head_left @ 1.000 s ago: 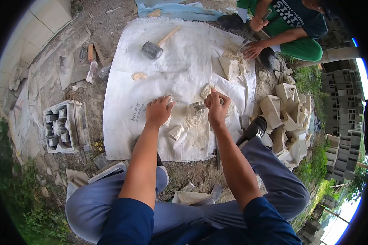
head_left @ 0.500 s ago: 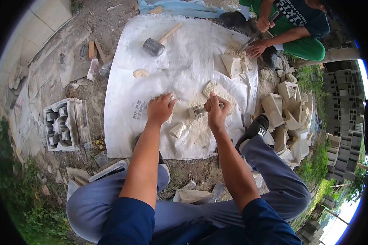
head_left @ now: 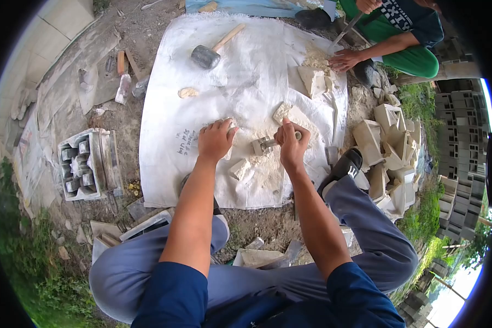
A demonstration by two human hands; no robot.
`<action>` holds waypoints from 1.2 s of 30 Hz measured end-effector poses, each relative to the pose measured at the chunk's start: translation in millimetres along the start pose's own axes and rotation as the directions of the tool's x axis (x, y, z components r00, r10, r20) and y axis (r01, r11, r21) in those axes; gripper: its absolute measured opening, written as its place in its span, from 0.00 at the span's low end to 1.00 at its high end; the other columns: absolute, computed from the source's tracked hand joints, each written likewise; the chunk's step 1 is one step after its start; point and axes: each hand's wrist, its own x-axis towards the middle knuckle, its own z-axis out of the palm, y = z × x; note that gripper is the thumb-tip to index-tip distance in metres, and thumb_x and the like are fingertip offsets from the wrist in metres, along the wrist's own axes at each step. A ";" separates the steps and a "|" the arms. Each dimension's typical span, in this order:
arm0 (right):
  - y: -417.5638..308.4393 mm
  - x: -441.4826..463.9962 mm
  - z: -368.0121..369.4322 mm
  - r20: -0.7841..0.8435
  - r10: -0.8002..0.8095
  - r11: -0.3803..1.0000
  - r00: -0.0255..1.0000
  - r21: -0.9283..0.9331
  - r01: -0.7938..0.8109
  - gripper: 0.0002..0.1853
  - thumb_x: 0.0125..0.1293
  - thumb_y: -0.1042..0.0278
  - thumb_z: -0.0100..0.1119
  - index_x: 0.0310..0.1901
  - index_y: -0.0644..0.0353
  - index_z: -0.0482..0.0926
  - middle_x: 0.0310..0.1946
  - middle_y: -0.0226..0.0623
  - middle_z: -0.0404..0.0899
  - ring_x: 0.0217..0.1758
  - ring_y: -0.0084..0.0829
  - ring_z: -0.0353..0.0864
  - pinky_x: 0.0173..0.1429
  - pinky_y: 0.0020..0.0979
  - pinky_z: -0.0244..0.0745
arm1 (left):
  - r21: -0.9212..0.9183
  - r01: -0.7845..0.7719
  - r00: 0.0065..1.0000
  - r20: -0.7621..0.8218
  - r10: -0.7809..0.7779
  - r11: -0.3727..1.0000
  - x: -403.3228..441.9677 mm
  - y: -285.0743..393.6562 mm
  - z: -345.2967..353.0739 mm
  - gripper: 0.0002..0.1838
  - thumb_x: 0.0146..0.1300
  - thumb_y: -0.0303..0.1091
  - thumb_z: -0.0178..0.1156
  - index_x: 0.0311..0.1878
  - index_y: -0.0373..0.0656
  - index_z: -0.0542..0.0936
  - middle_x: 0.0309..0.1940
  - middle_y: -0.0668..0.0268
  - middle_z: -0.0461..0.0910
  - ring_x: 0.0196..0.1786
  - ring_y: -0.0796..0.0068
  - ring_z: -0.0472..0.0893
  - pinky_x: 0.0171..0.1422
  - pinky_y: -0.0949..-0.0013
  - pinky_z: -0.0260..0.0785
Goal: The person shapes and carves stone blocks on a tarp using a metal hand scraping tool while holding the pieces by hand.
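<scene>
While left hand [head_left: 215,141] holds block [head_left: 228,154] and right hand [head_left: 292,143] tool [head_left: 261,146], co-worker's bar [head_left: 349,28] has risen.

We see soft daylight; the sky [head_left: 448,311] glares at right, edges bend strongly, lower-left greenery [head_left: 16,273] seems blurred.

Open white sheet [head_left: 246,90] leaves passage between left hand [head_left: 216,140] and far mallet [head_left: 208,56]; broken blocks [head_left: 368,141] bar the right.

A white sheet [head_left: 167,112] is spread over the ground [head_left: 128,120]. On it are laid a mallet [head_left: 206,56], a small rounded piece [head_left: 188,93] and pale broken chunks [head_left: 239,169], with pale dust [head_left: 265,183] scattered between; toward its left edge it is marked with blurred lettering [head_left: 186,143], seemingly handwritten.
</scene>
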 end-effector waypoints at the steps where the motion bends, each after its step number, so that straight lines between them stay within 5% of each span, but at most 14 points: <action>1: -9.5 -0.1 3.2 0.001 -0.004 1.000 1.000 0.001 0.004 0.28 0.78 0.65 0.58 0.15 0.61 0.66 0.14 0.24 0.62 0.19 0.17 0.56 0.25 0.28 0.49 | -0.002 0.003 1.000 -0.007 -0.003 1.000 1.5 -0.3 0.0 0.22 0.75 0.52 0.54 0.62 0.51 0.80 0.55 0.62 0.85 0.57 0.56 0.84 0.63 0.52 0.72; 7: -47.6 -22.5 12.9 0.100 -0.089 0.990 0.991 -0.102 0.099 0.29 0.81 0.67 0.51 0.16 0.60 0.61 0.13 0.25 0.56 0.18 0.18 0.49 0.26 0.29 0.48 | 0.010 0.014 1.000 0.022 -0.014 1.000 -0.6 -0.5 -2.4 0.21 0.75 0.51 0.55 0.62 0.50 0.80 0.54 0.62 0.85 0.57 0.56 0.84 0.63 0.52 0.73; 11: 11.7 -26.4 -2.2 0.061 -0.040 0.993 0.997 -0.109 0.046 0.28 0.81 0.67 0.51 0.17 0.60 0.63 0.14 0.25 0.57 0.18 0.20 0.51 0.27 0.30 0.50 | -0.036 0.018 0.999 0.029 -0.017 0.999 0.1 -2.2 0.0 0.23 0.74 0.55 0.54 0.63 0.52 0.79 0.55 0.61 0.85 0.57 0.56 0.84 0.65 0.50 0.71; 21: -32.7 -23.2 3.5 0.070 -0.091 0.995 0.993 -0.025 0.093 0.29 0.79 0.65 0.55 0.16 0.64 0.66 0.13 0.24 0.61 0.19 0.16 0.55 0.25 0.28 0.47 | -0.006 0.017 1.000 0.014 -0.017 1.000 -1.1 -0.4 -2.8 0.21 0.75 0.52 0.54 0.61 0.51 0.81 0.55 0.61 0.85 0.57 0.55 0.83 0.63 0.53 0.72; 27: 9.2 -36.9 3.5 0.103 -0.074 0.920 0.992 -0.377 0.108 0.28 0.80 0.66 0.53 0.17 0.60 0.63 0.14 0.26 0.61 0.20 0.19 0.56 0.27 0.30 0.51 | -0.027 0.024 0.999 0.030 -0.024 0.999 1.7 -2.1 0.8 0.24 0.75 0.56 0.53 0.64 0.53 0.80 0.55 0.60 0.85 0.58 0.55 0.83 0.66 0.50 0.71; 31: -15.6 -14.7 4.1 0.067 -0.049 0.992 0.997 -0.114 0.056 0.28 0.78 0.65 0.57 0.16 0.62 0.67 0.14 0.22 0.62 0.19 0.16 0.55 0.25 0.29 0.47 | -0.006 0.011 1.000 0.003 -0.011 1.000 -2.6 -0.5 0.4 0.21 0.75 0.52 0.54 0.62 0.50 0.80 0.54 0.61 0.85 0.57 0.56 0.83 0.63 0.52 0.72; 36: -51.5 -36.6 8.4 0.072 -0.081 0.977 0.994 -0.193 0.094 0.28 0.80 0.66 0.52 0.17 0.61 0.63 0.14 0.25 0.59 0.20 0.17 0.50 0.27 0.28 0.47 | 0.000 0.019 0.999 0.030 -0.019 1.000 0.7 1.0 -5.5 0.21 0.75 0.51 0.54 0.62 0.50 0.80 0.55 0.61 0.85 0.57 0.56 0.83 0.63 0.52 0.72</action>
